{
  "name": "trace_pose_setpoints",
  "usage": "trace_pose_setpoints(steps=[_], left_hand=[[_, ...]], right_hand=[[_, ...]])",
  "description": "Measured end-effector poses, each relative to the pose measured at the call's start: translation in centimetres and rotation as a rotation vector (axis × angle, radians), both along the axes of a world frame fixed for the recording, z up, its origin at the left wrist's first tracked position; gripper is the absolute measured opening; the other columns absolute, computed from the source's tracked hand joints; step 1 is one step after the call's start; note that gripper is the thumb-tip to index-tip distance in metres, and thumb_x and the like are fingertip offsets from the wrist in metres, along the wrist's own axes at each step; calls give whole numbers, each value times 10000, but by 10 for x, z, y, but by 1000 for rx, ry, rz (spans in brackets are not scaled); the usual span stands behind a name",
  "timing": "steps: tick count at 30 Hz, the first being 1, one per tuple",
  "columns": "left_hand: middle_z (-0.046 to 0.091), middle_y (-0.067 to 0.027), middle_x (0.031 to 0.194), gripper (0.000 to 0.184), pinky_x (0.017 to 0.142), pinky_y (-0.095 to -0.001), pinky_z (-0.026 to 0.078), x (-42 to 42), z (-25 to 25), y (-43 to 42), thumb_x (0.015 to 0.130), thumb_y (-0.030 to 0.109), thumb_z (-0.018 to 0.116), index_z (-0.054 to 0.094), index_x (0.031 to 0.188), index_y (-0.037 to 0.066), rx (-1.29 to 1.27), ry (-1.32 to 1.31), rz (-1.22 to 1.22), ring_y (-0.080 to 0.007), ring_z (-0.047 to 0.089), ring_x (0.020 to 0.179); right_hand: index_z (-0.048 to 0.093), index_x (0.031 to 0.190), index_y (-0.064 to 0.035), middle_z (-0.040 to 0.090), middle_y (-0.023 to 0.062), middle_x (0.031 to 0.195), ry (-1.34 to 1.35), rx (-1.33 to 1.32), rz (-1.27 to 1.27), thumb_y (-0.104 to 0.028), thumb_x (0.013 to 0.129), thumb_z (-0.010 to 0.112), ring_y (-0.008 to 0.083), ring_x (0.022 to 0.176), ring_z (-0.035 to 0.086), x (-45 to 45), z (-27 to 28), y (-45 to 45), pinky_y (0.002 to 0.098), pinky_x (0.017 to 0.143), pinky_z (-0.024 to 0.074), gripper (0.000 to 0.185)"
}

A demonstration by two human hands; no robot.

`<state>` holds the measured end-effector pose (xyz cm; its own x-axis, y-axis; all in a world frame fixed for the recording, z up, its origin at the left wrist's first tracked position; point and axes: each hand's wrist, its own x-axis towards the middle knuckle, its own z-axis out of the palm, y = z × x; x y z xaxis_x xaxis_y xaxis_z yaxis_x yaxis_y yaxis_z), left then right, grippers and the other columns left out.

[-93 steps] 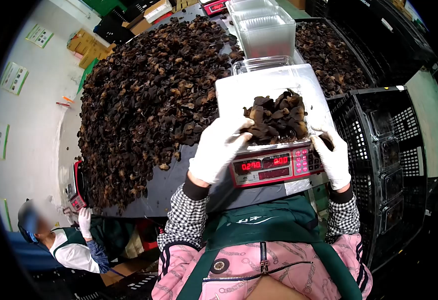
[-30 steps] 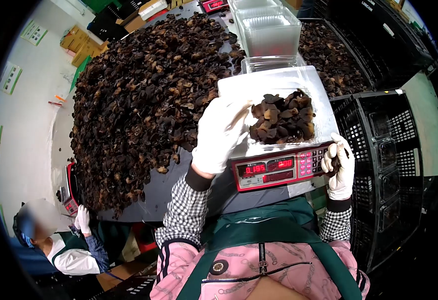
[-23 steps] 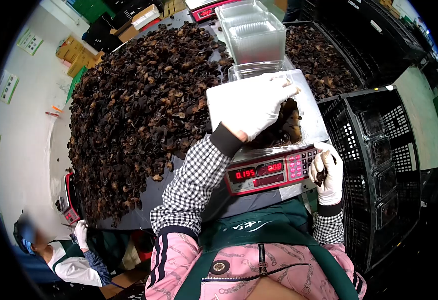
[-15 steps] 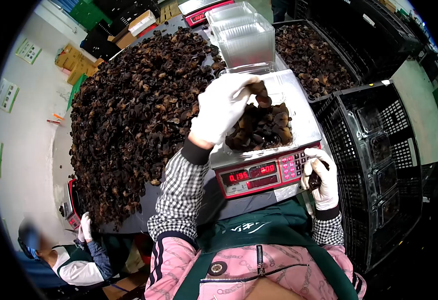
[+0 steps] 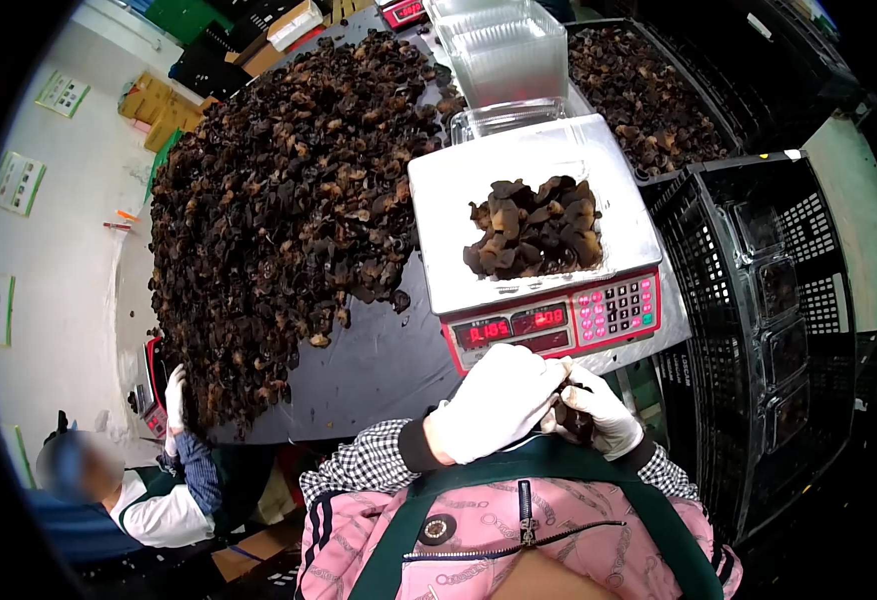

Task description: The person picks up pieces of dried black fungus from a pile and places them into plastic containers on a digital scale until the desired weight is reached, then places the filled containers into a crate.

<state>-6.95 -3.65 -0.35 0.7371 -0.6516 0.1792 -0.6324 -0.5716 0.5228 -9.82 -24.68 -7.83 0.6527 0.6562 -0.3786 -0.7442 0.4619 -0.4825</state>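
In front of my apron, both white-gloved hands are together. My right hand (image 5: 604, 412) is closed around dark wood ear mushroom pieces (image 5: 576, 425). The fingertips of my left hand (image 5: 499, 402) are pinched at the top of that clump, partly hiding it. Just beyond my hands stands a red electronic scale (image 5: 614, 338), its red digits seeming to read 0.185. On its metal pan (image 5: 449, 215) sits a clear plastic tray (image 5: 544, 277) with a heap of wood ear mushrooms (image 5: 534, 228) in it.
A large wood ear pile (image 5: 289, 190) covers the table (image 5: 359, 350) at left. Stacked clear trays (image 5: 514, 65) stand behind the scale. At right are a black crate (image 5: 749, 300) with packed trays and a crate of mushrooms (image 5: 644, 95). A co-worker's gloved hand (image 5: 176, 395) is at lower left.
My left hand has left the tray with a wood ear piece and come down beside my right hand. The right hand has moved slightly inward and down. The display went from 0.195 to about 0.185.
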Motion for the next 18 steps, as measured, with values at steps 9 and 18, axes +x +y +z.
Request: trace_pose_setpoints(steps=[9,18], left_hand=[[754,-69,968,229,801,-261,536,68,47,101,997,126,654,750,1172,12,-357,95,740,-110,675,868],[725,-190,1229,541,988,-335,530,222,-3,99,970,435,639,672,1309,15,-130,-65,767,-286,706,1135]], right_hand=[[548,835,-63,649,107,860,-94,-100,-340,-276,988,638,161,536,515,2,-9,-28,284,433,366,277],[660,1130,-2,719,126,891,-169,-157,-371,-226,1036,540,185,572,626,13,-3,-40,267,440,442,270]])
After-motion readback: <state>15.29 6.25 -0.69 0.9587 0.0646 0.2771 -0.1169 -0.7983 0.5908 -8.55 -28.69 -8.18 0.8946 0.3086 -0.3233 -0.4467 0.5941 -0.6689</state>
